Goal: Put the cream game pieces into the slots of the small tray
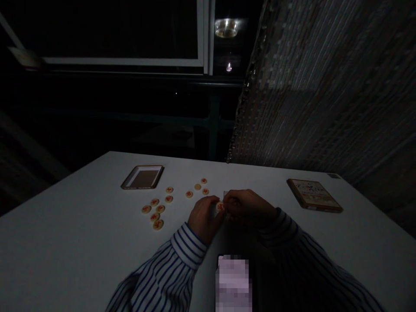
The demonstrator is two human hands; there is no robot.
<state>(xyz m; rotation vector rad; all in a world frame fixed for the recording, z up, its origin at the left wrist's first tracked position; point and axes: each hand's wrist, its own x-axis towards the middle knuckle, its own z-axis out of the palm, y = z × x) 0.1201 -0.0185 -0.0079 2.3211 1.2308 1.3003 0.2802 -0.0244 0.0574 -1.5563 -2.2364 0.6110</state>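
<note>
Between the thumb and fingers of my left hand (205, 216) is a round xiangqi piece (220, 207) with a red character facing up. My right hand (245, 206) is curled closed right against it, fingertips at the piece's right edge. Whatever those fingers hold is hidden in shadow, though some pale pieces (229, 216) show dimly beneath them. Left of my hands, several pale pieces with red characters (157, 208) lie scattered on the white table (81, 242). A smaller group (205, 191) lies just beyond my left hand, one of them blank side up (197, 186).
An open shallow box half (143, 177) sits at the back left. A flat box with a printed top (315, 195) lies at the right. Near my body, a lit phone-like screen (233, 281) is blurred out. A bead curtain (292, 108) hangs behind the table's right side.
</note>
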